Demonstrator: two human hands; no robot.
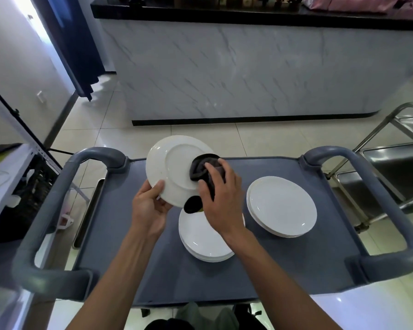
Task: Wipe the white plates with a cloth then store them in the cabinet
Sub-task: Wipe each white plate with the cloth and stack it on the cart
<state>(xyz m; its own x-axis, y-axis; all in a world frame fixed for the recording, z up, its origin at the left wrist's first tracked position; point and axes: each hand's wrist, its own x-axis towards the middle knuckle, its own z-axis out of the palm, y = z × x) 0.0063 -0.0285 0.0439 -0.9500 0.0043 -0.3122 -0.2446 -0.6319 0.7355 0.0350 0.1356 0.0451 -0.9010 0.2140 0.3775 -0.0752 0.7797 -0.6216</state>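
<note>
Beyond the grey-blue plastic service cart, a marble-patterned counter with a black top is closing off the far side of the tiled room. The left hand is pinching the near-left rim of a round white ceramic plate, thumb on the upturned underside, holding it tilted above the cart so the base faces the person and can be reached. The right hand is gripping a dark bunched cloth and pressing it against the plate's right side, fingers curled over the wad so it is staying under the palm while rubbing.

Two stacks of white plates are resting on the cart: a near stack under the right wrist and a right stack well apart from it; which one is already wiped is probably not decidable from this angle. A steel trolley is standing at far right. No storage cabinet is clearly showing.
</note>
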